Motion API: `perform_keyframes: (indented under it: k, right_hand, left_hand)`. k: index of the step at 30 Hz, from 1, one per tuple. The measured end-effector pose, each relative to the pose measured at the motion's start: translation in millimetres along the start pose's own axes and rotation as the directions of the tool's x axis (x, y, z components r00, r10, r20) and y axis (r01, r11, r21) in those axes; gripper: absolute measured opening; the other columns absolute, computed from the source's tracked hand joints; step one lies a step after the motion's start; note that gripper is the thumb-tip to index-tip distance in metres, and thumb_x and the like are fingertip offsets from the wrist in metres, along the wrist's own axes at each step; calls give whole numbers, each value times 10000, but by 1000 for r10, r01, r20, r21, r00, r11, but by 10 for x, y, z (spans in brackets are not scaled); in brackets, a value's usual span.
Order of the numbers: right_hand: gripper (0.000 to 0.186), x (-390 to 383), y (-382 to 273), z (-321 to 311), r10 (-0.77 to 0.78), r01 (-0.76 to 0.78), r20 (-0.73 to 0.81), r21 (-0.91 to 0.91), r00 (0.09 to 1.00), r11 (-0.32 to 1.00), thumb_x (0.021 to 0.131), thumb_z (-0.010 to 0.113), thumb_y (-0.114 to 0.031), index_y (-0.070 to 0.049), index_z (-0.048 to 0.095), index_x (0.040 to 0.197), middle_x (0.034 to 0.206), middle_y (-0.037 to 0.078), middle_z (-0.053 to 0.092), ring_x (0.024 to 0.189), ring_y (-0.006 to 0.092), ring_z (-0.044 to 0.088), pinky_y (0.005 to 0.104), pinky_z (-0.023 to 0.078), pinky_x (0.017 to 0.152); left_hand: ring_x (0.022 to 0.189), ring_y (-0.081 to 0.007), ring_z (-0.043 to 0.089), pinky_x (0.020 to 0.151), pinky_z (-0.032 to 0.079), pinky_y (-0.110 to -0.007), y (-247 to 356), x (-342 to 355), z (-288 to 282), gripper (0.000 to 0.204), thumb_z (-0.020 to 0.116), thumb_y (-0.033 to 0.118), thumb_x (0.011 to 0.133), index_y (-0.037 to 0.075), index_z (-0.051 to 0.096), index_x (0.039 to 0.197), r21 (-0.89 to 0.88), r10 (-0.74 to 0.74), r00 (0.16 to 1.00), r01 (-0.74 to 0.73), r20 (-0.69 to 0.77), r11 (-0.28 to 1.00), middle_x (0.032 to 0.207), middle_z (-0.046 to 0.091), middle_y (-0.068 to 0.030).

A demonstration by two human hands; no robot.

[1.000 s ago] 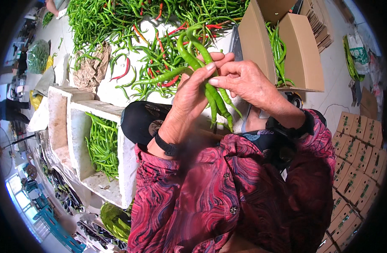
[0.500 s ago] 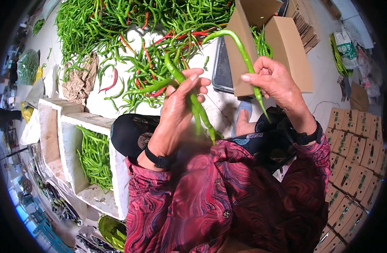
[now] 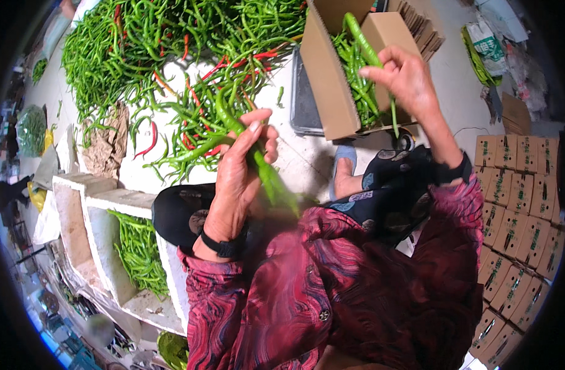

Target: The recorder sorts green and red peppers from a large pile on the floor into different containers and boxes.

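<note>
My left hand [image 3: 239,163] is closed around several long green peppers [image 3: 267,176] above my lap. My right hand [image 3: 406,83] pinches a single long green pepper [image 3: 362,37] over the open cardboard box [image 3: 325,80], which has green peppers [image 3: 351,86] lying inside. In front of me on the white floor spreads a large heap of green peppers [image 3: 165,24], with scattered red peppers [image 3: 146,142] among the loose ones at its nearer part.
A dark flat tray or scale [image 3: 301,111] lies beside the box. White foam crates [image 3: 101,191], one holding green peppers, stand at my left. Stacked cartons [image 3: 523,216] fill the lower right. Crumpled brown paper [image 3: 104,148], flattened cardboard [image 3: 424,34] and bags [image 3: 486,55] lie around.
My hands have separated: the right one took one pepper from the bunch and moved up and right over the box. The left one still holds the rest, slightly further left.
</note>
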State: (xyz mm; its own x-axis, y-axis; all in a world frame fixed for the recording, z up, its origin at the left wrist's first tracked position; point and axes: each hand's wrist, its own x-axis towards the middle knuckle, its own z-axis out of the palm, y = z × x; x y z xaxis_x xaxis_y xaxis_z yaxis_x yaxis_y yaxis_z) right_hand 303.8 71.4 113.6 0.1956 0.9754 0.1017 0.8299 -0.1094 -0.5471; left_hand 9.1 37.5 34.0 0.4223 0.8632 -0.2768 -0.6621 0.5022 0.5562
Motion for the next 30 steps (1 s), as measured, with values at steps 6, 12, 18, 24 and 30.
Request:
perform_keyframes:
  k: [6, 12, 18, 24, 30]
  right_hand:
    - [285, -275, -453, 56, -71, 17, 174, 292, 982, 956, 791, 727, -269, -22, 650, 911, 739, 1, 564, 670, 76, 497, 242, 423, 589]
    - [353, -845, -851, 696, -319, 127, 425, 421, 847, 898, 720, 796, -263, 3, 635, 886, 791, 71, 637, 686, 115, 585, 302, 485, 629]
    - [279, -816, -829, 801, -222, -394, 680, 625, 699, 674, 862, 642, -157, 33, 590, 1060, 883, 38, 626, 814, 90, 570, 298, 468, 699]
    - [298, -801, -620, 766, -239, -424, 714, 614, 658, 666, 916, 528, -204, 5, 574, 1125, 834, -12, 550, 729, 55, 483, 225, 409, 645]
    - [327, -844, -521, 851, -258, -541, 706, 685, 660, 488, 913, 530, -208, -10, 544, 1173, 805, -42, 499, 683, 41, 432, 201, 370, 606]
  left_hand:
    - [888, -207, 634, 763, 519, -282, 31, 11, 125, 393, 559, 247, 930, 5, 490, 1232, 35, 19, 999, -21, 46, 999, 1029, 633, -180]
    - [1092, -259, 561, 948, 454, -388, -72, 40, 94, 512, 512, 375, 947, 22, 426, 1307, -7, -27, 975, 30, 222, 1000, 1257, 535, -205]
    - [1075, -228, 567, 911, 492, -359, -26, -51, 139, 462, 525, 254, 954, -11, 411, 1314, -48, 14, 980, -4, 201, 999, 1215, 554, -173]
    - [1111, -250, 532, 926, 461, -379, -113, 12, 41, 516, 534, 233, 940, 6, 354, 1367, -102, -2, 965, 29, 263, 994, 1247, 521, -174]
    - [1024, -177, 559, 853, 475, -321, -166, 16, 97, 532, 568, 248, 930, 17, 354, 1359, -115, -34, 990, 50, 140, 992, 1115, 588, -122]
